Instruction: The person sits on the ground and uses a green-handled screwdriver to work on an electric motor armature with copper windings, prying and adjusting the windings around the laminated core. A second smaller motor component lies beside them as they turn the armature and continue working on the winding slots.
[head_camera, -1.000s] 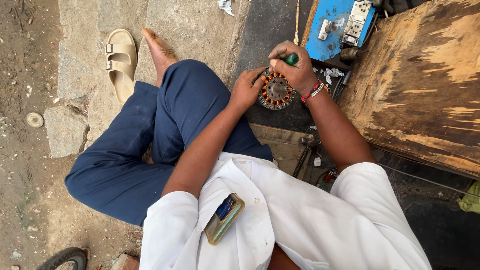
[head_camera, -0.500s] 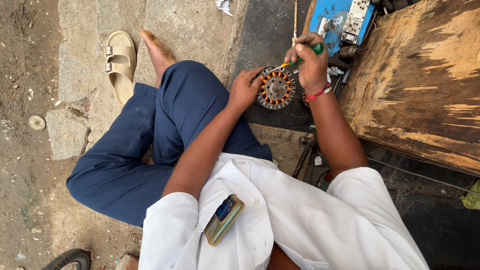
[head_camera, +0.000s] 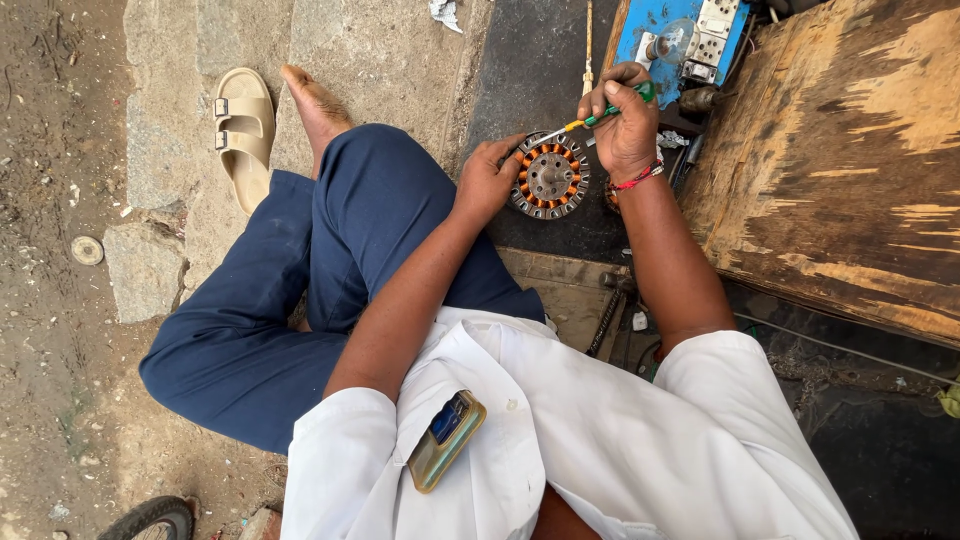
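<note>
A round motor stator (head_camera: 548, 176) with orange copper coils and a grey metal centre rests by my knee on a dark surface. My left hand (head_camera: 487, 177) grips its left rim. My right hand (head_camera: 625, 120) is closed around a screwdriver (head_camera: 600, 116) with a green and yellow handle. The metal tip of the tool points left and touches the stator's top edge. A red thread band circles my right wrist.
A blue board (head_camera: 680, 40) with switches and a bulb lies beyond my right hand. A worn wooden plank (head_camera: 850, 170) fills the right side. A beige sandal (head_camera: 243, 130) sits beside my bare foot (head_camera: 315, 100) on the stone kerb. A tyre (head_camera: 150, 520) shows bottom left.
My right hand has lifted off the stator and moved up and right. The screwdriver now lies almost level with its tip on the stator's upper rim. My left hand stays on the rim.
</note>
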